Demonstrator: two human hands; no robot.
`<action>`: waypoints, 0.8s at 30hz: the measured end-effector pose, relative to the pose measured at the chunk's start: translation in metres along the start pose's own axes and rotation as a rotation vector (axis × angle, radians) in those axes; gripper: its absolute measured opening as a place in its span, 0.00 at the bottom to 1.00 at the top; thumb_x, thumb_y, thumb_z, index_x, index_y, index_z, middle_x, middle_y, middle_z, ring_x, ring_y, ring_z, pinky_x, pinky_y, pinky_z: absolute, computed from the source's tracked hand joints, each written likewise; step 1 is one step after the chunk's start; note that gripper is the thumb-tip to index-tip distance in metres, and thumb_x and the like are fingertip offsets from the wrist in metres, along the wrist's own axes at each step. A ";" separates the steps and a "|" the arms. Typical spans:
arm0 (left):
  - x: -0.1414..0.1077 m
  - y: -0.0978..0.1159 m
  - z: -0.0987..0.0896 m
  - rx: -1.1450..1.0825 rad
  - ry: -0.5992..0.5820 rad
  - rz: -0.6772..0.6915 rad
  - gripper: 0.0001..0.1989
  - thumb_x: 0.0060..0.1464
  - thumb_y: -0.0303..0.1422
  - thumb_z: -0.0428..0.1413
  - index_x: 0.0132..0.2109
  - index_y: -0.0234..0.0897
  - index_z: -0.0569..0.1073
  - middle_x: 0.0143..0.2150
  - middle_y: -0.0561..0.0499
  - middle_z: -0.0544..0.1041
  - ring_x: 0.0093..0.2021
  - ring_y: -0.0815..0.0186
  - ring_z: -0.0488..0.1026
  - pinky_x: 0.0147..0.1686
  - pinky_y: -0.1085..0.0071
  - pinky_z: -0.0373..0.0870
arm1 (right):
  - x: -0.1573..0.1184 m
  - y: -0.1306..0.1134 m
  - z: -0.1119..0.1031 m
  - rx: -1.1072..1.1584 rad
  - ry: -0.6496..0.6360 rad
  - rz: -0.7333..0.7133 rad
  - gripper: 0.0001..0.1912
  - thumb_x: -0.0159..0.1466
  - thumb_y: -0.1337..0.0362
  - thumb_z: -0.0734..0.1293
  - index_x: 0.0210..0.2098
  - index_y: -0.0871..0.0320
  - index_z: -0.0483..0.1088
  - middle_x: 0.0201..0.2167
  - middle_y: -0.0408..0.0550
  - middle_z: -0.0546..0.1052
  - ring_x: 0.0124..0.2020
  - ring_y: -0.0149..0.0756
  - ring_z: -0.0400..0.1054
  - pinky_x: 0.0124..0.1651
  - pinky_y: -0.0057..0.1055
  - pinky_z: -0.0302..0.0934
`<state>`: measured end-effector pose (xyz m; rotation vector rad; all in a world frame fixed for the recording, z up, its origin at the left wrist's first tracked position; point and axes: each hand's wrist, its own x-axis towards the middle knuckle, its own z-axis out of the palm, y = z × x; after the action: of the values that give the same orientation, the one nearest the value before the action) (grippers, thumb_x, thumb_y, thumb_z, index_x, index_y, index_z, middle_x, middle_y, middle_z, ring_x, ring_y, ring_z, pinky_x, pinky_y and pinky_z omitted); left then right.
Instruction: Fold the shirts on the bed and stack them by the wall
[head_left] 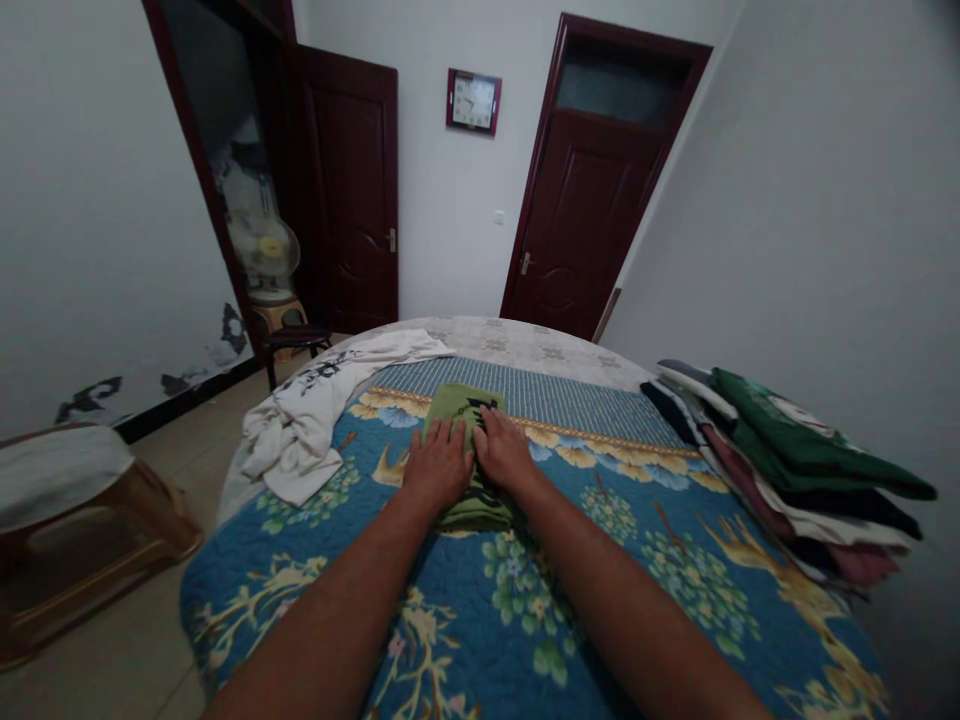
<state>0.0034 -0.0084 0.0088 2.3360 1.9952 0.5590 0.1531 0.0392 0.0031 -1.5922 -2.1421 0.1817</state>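
A green garment (469, 515) with dark print lies folded into a narrow rectangle on the blue patterned cover (517, 610). My left hand (439, 465) rests flat on its left side, fingers stretched forward. On its right side lies my right hand (504, 450), also flat with the fingers extended. The two hands almost meet at the middle of the cloth and hide part of its print. To the left, a crumpled white garment (300, 430) with a dark design spreads over the table edge.
A stack of folded clothes, topped by a green garment (795, 430), stands at the table's right edge. On the left are a stool with a pale top (60, 475), a dark stool (298, 336) and a fan (266, 248). Two brown doors (349, 190) are at the back.
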 end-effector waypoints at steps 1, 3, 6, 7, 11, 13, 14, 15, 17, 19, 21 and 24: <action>0.000 -0.001 0.003 0.000 0.001 -0.001 0.32 0.72 0.40 0.50 0.78 0.39 0.62 0.80 0.35 0.62 0.80 0.41 0.54 0.76 0.34 0.48 | 0.010 -0.002 0.000 -0.004 -0.007 0.006 0.33 0.80 0.52 0.54 0.78 0.60 0.59 0.78 0.61 0.62 0.78 0.52 0.54 0.78 0.55 0.46; 0.000 -0.003 0.005 -0.008 -0.003 -0.012 0.34 0.71 0.41 0.50 0.79 0.38 0.60 0.80 0.35 0.60 0.80 0.39 0.52 0.74 0.31 0.49 | 0.031 -0.007 0.001 -0.016 -0.036 0.020 0.32 0.79 0.51 0.54 0.75 0.61 0.63 0.76 0.62 0.64 0.77 0.52 0.57 0.76 0.54 0.49; 0.001 -0.004 0.005 -0.029 -0.020 -0.032 0.35 0.71 0.43 0.50 0.80 0.37 0.59 0.80 0.32 0.59 0.81 0.37 0.51 0.74 0.30 0.49 | 0.059 -0.012 0.002 -0.039 -0.079 0.066 0.29 0.79 0.50 0.54 0.68 0.60 0.70 0.73 0.63 0.69 0.74 0.53 0.61 0.73 0.54 0.53; 0.001 -0.004 0.005 -0.034 -0.025 -0.041 0.35 0.72 0.44 0.50 0.80 0.37 0.59 0.81 0.32 0.59 0.81 0.37 0.51 0.74 0.30 0.49 | 0.066 -0.012 0.002 -0.049 -0.090 0.086 0.29 0.79 0.50 0.54 0.66 0.61 0.72 0.71 0.64 0.71 0.73 0.53 0.62 0.73 0.54 0.54; 0.003 -0.006 0.004 -0.067 -0.042 -0.080 0.34 0.74 0.44 0.46 0.79 0.35 0.58 0.81 0.31 0.57 0.81 0.41 0.51 0.75 0.35 0.50 | 0.080 -0.009 0.002 -0.069 -0.118 0.116 0.29 0.79 0.50 0.54 0.60 0.64 0.75 0.65 0.67 0.75 0.69 0.55 0.66 0.73 0.56 0.53; 0.004 -0.008 0.004 -0.100 -0.055 -0.094 0.32 0.75 0.43 0.44 0.79 0.34 0.59 0.81 0.31 0.58 0.81 0.43 0.52 0.76 0.37 0.51 | 0.077 -0.008 0.003 -0.075 -0.054 0.105 0.29 0.80 0.50 0.54 0.61 0.64 0.74 0.66 0.68 0.75 0.70 0.55 0.65 0.73 0.55 0.52; 0.005 -0.009 0.004 -0.115 -0.059 -0.098 0.32 0.75 0.42 0.43 0.78 0.34 0.59 0.81 0.32 0.58 0.81 0.43 0.52 0.76 0.38 0.50 | 0.074 -0.008 0.004 -0.082 -0.002 0.096 0.29 0.80 0.50 0.54 0.62 0.64 0.73 0.67 0.68 0.74 0.71 0.54 0.64 0.74 0.55 0.51; 0.006 -0.010 0.003 -0.126 -0.062 -0.103 0.31 0.75 0.42 0.42 0.78 0.35 0.60 0.81 0.32 0.58 0.81 0.43 0.52 0.76 0.38 0.50 | 0.069 -0.008 0.005 -0.090 0.053 0.084 0.28 0.80 0.50 0.54 0.63 0.64 0.72 0.68 0.68 0.73 0.72 0.54 0.62 0.74 0.55 0.50; 0.007 -0.011 0.002 -0.137 -0.063 -0.113 0.31 0.75 0.41 0.42 0.78 0.35 0.60 0.81 0.33 0.58 0.81 0.44 0.52 0.76 0.36 0.50 | 0.055 -0.009 0.007 -0.103 0.127 0.054 0.28 0.80 0.51 0.55 0.67 0.63 0.70 0.72 0.66 0.69 0.75 0.53 0.58 0.76 0.56 0.47; 0.007 -0.011 0.001 -0.139 -0.067 -0.125 0.30 0.75 0.40 0.42 0.78 0.36 0.61 0.81 0.34 0.58 0.82 0.44 0.52 0.76 0.35 0.50 | 0.034 -0.009 0.009 -0.102 0.123 0.015 0.28 0.80 0.52 0.56 0.71 0.61 0.67 0.76 0.63 0.64 0.77 0.54 0.53 0.78 0.58 0.43; 0.008 -0.010 0.000 -0.139 -0.079 -0.136 0.30 0.75 0.39 0.41 0.78 0.35 0.61 0.81 0.34 0.57 0.82 0.45 0.51 0.76 0.35 0.50 | 0.007 -0.008 0.009 -0.078 0.076 -0.034 0.29 0.79 0.52 0.58 0.74 0.59 0.64 0.79 0.60 0.60 0.79 0.54 0.50 0.79 0.59 0.41; 0.009 -0.011 0.000 -0.139 -0.097 -0.139 0.30 0.75 0.38 0.42 0.78 0.35 0.60 0.82 0.34 0.57 0.82 0.45 0.51 0.76 0.33 0.49 | -0.038 -0.007 0.002 -0.041 0.005 -0.110 0.31 0.79 0.52 0.58 0.77 0.56 0.61 0.81 0.56 0.56 0.81 0.55 0.45 0.79 0.59 0.42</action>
<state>-0.0058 0.0023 0.0081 2.0849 1.9875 0.5460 0.1544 0.0016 -0.0071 -1.4903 -2.2366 0.0985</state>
